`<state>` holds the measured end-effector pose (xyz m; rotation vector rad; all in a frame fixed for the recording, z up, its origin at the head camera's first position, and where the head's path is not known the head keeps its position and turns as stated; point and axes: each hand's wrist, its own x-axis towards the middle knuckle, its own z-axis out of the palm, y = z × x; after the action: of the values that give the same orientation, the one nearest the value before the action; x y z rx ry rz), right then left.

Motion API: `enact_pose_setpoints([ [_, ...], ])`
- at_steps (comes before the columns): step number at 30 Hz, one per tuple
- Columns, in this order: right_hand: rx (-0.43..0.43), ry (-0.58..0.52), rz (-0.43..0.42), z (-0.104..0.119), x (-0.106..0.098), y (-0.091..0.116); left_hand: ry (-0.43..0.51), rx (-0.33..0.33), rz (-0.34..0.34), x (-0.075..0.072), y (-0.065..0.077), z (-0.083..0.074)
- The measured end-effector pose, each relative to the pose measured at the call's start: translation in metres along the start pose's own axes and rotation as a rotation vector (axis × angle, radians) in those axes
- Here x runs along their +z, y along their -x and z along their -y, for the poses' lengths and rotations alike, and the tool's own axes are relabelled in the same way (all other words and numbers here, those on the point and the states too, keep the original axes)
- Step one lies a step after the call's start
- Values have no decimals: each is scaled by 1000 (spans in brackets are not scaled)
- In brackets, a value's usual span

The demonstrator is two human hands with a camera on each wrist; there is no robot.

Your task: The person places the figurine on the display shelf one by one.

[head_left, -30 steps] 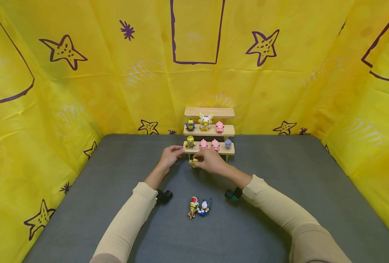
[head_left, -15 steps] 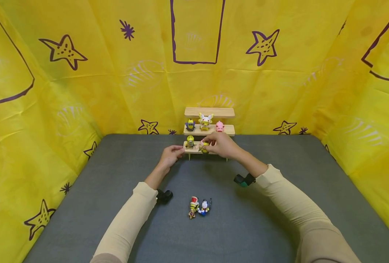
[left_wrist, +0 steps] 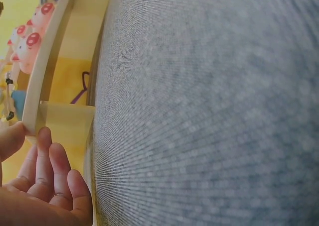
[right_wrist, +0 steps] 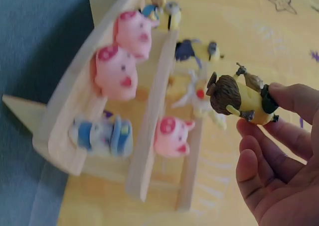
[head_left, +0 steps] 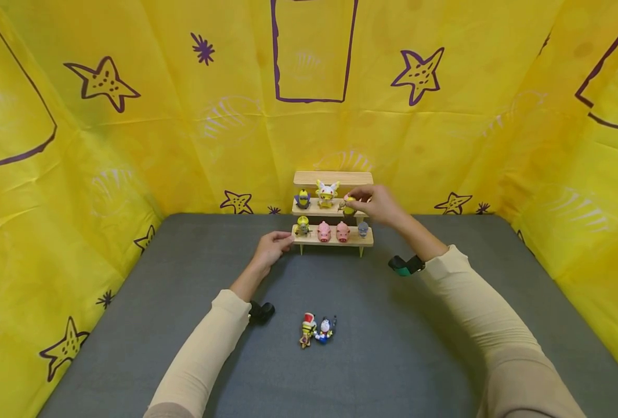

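Note:
My right hand (head_left: 383, 206) pinches a small yellow Minion figurine (right_wrist: 248, 102) with a brown furry lower part. It holds the figurine in front of the right end of the middle shelf, partly covering the pink pig (right_wrist: 172, 136) there. My left hand (head_left: 270, 249) grips the left end of the lowest shelf of a three-tier wooden display stand (head_left: 332, 242), thumb above and fingers beneath. On that shelf stand a Minion figurine (head_left: 302, 226), two pink pigs (head_left: 324, 231) and a blue-grey figurine (head_left: 362, 229). A caped Minion (head_left: 302, 199) and a white-hooded yellow figurine (head_left: 326, 193) occupy the middle shelf.
Two figurines lie on the grey tabletop (head_left: 371, 360) nearer me: one with a red-and-white hat (head_left: 307, 330) and one in white and blue (head_left: 325, 330). The stand's bare top shelf (head_left: 332, 178) is close to the yellow patterned backdrop (head_left: 173, 116).
My right hand has lifted the Minion figurine from below the lowest shelf, up and to the right, to the middle shelf. My left hand has stayed on the stand.

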<state>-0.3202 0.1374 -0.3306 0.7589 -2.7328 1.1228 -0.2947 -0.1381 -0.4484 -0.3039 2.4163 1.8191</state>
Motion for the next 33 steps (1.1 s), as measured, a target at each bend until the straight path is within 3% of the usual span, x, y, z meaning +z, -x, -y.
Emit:
enact_pose_setpoints([
  [10,22,34,-19,-13,-17,-9,4,7,6,0,-1,3],
  [19,106,38,-63,-20,-27,-16,1,7,6,0,-1,1],
  [33,65,124,-91,-44,-27,-22,-3,3,-2,0,-1,1],
])
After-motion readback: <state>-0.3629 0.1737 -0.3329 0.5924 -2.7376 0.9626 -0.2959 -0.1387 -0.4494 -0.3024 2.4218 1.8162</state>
